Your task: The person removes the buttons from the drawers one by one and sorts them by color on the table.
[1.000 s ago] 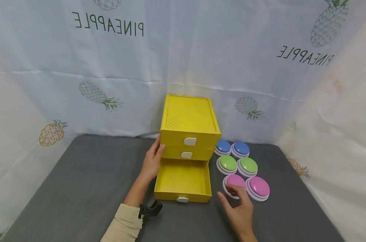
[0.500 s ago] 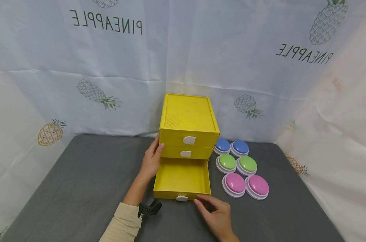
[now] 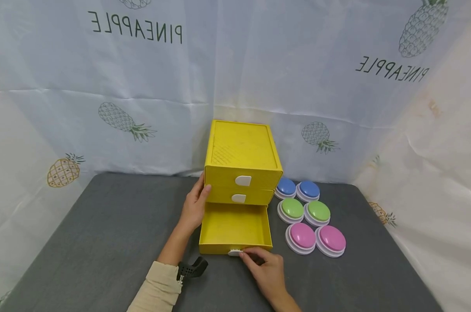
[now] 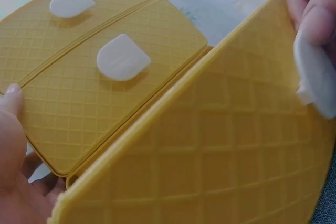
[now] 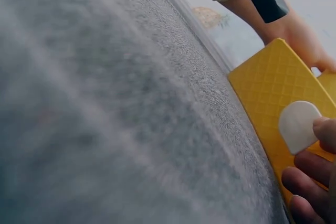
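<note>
A yellow drawer cabinet stands at the back of the table, its two upper drawers closed. Its bottom drawer is pulled out and looks empty inside. My left hand holds the cabinet's left side, thumb on the front edge and fingers along the side. At the bottom drawer's front, my right hand pinches the white handle between thumb and fingers. That handle also shows at the right of the left wrist view, partly covered by fingertips.
To the cabinet's right lie pairs of round push buttons on white bases: blue, green and pink. The dark grey table meets a white pineapple-print curtain at the back.
My right hand has moved left from beside a pink button, along the drawer front, to the handle. The bottom drawer has shifted very slightly. My left hand has stayed in place.
</note>
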Action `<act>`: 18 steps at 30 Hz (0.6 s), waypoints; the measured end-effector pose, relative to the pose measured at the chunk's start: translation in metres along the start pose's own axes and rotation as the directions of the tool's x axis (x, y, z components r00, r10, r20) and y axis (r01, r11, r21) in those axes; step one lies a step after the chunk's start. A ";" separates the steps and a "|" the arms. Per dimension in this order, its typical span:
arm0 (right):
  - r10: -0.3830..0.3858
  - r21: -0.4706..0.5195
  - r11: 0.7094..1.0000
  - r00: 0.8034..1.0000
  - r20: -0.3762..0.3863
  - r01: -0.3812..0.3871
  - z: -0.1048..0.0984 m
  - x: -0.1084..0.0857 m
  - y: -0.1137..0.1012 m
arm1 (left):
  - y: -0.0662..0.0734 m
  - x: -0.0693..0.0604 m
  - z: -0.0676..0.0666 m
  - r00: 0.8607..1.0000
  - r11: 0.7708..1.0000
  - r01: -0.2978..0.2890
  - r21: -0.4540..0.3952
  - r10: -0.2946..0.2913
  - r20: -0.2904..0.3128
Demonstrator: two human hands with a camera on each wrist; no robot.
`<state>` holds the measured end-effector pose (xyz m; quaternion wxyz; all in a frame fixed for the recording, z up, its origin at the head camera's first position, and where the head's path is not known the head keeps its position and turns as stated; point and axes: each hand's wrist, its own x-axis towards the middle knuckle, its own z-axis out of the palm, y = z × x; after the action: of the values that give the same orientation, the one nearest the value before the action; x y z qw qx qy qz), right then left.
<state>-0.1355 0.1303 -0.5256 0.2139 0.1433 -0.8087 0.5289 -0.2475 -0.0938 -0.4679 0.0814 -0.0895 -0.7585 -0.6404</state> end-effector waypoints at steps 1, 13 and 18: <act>0.004 0.000 1.000 1.000 -0.003 -0.004 0.002 0.002 0.000 | 0.000 0.000 0.000 1.000 1.000 0.002 0.001 -0.002 0.000; 0.083 -0.024 0.996 0.994 -0.071 -0.085 0.017 0.026 0.007 | 0.001 0.000 -0.001 1.000 1.000 -0.003 0.016 0.003 -0.004; 0.145 -0.008 0.989 0.986 -0.077 -0.146 0.021 0.041 0.004 | -0.001 0.000 0.001 1.000 1.000 -0.001 0.028 0.002 -0.010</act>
<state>-0.1772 0.1125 -0.5161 0.2065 0.0620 -0.8119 0.5426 -0.2476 -0.0930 -0.4689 0.0871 -0.0856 -0.7669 -0.6300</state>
